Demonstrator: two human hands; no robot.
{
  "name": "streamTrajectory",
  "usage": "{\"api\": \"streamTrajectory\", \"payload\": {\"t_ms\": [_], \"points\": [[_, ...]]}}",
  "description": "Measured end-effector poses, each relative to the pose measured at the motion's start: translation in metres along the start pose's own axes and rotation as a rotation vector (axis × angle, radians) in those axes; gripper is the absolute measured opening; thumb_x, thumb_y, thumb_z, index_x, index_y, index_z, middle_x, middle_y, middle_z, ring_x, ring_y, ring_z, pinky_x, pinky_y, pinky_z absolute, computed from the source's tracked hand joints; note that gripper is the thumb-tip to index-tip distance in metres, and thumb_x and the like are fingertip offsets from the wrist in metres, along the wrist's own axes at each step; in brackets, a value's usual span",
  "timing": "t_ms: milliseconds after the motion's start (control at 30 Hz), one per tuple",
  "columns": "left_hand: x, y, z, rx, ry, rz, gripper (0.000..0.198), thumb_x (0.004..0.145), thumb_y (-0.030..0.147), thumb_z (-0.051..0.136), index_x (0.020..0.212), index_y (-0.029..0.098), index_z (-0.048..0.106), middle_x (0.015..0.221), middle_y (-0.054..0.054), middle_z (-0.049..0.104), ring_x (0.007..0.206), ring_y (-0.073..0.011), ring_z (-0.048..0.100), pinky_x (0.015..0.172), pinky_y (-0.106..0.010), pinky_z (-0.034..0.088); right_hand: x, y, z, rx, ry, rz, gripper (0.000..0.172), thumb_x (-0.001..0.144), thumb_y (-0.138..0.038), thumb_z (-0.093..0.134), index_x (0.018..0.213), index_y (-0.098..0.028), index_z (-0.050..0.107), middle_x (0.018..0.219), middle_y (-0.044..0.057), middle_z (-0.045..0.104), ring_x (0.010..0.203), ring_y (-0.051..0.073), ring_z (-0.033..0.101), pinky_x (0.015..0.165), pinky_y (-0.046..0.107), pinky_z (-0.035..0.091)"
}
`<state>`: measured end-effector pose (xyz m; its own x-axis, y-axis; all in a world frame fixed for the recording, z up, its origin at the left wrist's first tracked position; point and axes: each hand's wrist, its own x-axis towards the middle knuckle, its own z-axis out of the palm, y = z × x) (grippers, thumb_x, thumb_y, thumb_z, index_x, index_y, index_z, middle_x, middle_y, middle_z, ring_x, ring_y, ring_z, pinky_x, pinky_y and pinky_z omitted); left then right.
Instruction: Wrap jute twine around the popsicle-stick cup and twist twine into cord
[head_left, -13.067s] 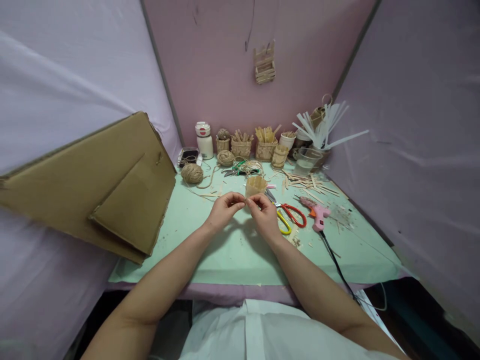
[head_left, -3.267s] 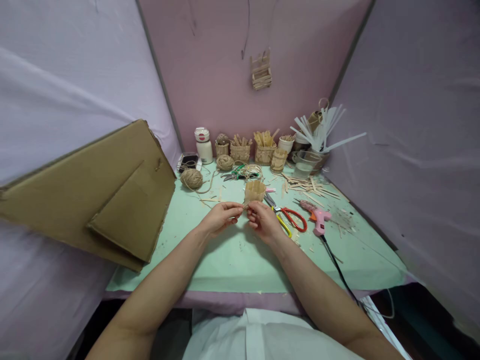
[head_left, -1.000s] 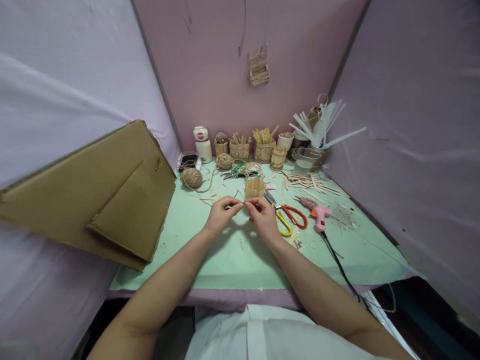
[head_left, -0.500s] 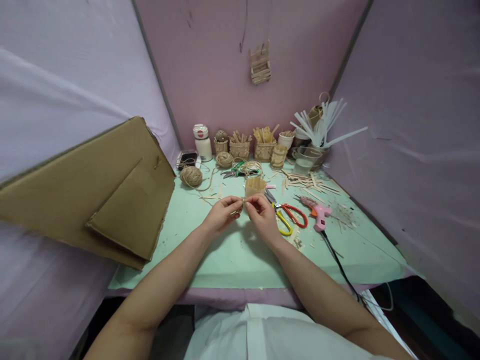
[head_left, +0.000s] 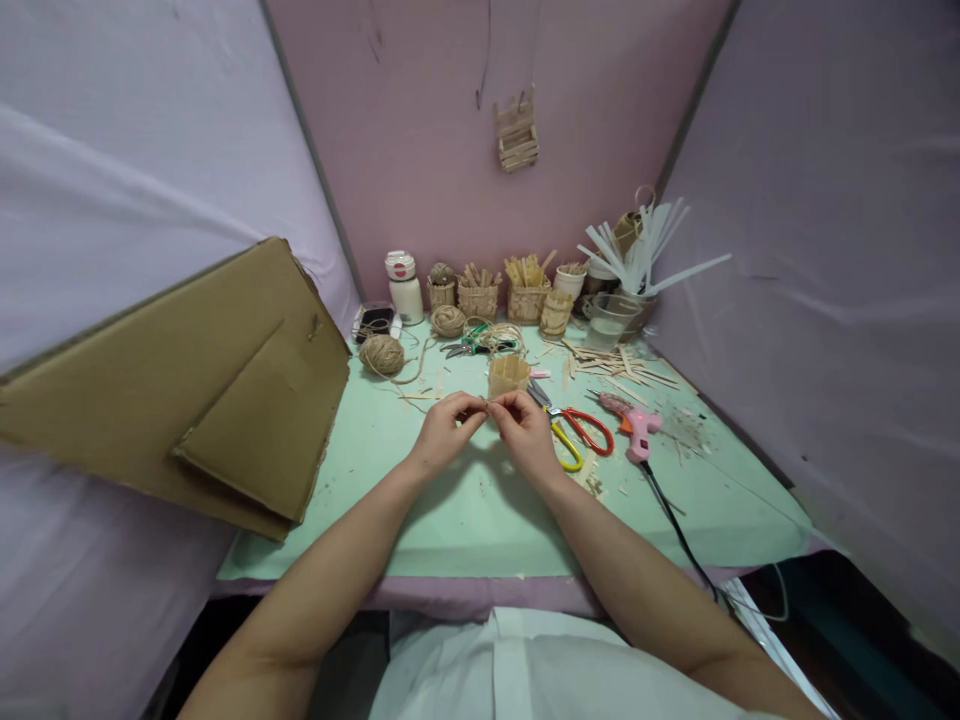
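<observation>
Tan cup (head_left: 508, 376) | just beyond left hand (head_left: 445, 432), right hand (head_left: 526, 430) | both pinching tiny piece (head_left: 487, 403) (indistinct)

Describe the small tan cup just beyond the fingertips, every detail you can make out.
The small tan cup looks like thin wooden strips set upright side by side, with an uneven, notched rim. It stands upright on the green cloth, mouth up, part of its inner wall showing. The right hand hides some of its base. The scissors lie close on its right; whether they or the fingers touch it is unclear.
</observation>
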<state>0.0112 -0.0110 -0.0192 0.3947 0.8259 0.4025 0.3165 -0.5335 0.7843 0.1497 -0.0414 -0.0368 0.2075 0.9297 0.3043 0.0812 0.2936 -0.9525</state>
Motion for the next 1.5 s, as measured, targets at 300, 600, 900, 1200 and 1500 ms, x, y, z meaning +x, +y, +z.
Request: {"api": "streamTrajectory", "payload": {"t_ms": [300, 600, 900, 1200, 1500], "points": [[0.0, -0.015, -0.003, 0.479, 0.027, 0.084, 0.018, 0.084, 0.016, 0.048, 0.083, 0.016, 0.066, 0.08, -0.006, 0.06, 0.079, -0.0169, 0.053, 0.074, -0.03, 0.042, -0.003, -0.008, 0.002, 0.44, -0.119, 0.314, 0.03, 0.07, -0.044, 0.065, 0.071, -0.019, 0.049, 0.05, -0.006, 0.045, 0.041, 0.006, 0.033, 0.04, 0.02, 0.023], [0.007, -0.004, -0.01, -0.332, -0.028, -0.349, 0.018, 0.069, 0.029, 0.066, 0.078, 0.013, 0.065, 0.062, 0.0, 0.058, 0.058, -0.0102, 0.048, 0.058, -0.025, 0.037, 0.006, -0.012, -0.007, 0.446, -0.014, 0.237, 0.029, 0.069, -0.042, 0.068, 0.075, -0.019, 0.053, 0.054, -0.006, 0.047, 0.045, 0.006, 0.04, 0.039, 0.018, 0.028], [0.007, -0.001, -0.011, -0.705, -0.01, -0.458, 0.041, 0.054, 0.031, 0.08, 0.086, 0.014, 0.06, 0.069, 0.0, 0.062, 0.064, -0.0096, 0.055, 0.065, -0.025, 0.041, 0.0, -0.004, 0.007, 0.286, -0.013, 0.243, 0.035, 0.072, -0.046, 0.063, 0.093, -0.022, 0.05, 0.088, -0.001, 0.058, 0.044, 0.005, 0.047, 0.034, 0.019, 0.033], [0.006, 0.004, -0.016, -0.793, -0.013, -0.451, 0.039, 0.053, 0.032, 0.081, 0.083, 0.013, 0.066, 0.073, -0.001, 0.062, 0.065, -0.0089, 0.054, 0.066, -0.025, 0.041, -0.003, 0.001, 0.009, 0.189, -0.134, 0.2, 0.036, 0.072, -0.045, 0.064, 0.096, -0.02, 0.054, 0.075, -0.002, 0.057, 0.049, 0.007, 0.046, 0.041, 0.021, 0.037], [0.005, 0.01, -0.025, -0.892, -0.154, -0.581, 0.044, 0.055, 0.025, 0.081, 0.096, 0.016, 0.067, 0.076, -0.003, 0.064, 0.066, -0.0074, 0.056, 0.066, -0.021, 0.043, -0.003, 0.001, 0.005, 0.083, -0.054, 0.066, 0.021, 0.078, -0.041, 0.058, 0.079, -0.021, 0.052, 0.062, -0.004, 0.05, 0.05, 0.01, 0.041, 0.047, 0.023, 0.035]]}}
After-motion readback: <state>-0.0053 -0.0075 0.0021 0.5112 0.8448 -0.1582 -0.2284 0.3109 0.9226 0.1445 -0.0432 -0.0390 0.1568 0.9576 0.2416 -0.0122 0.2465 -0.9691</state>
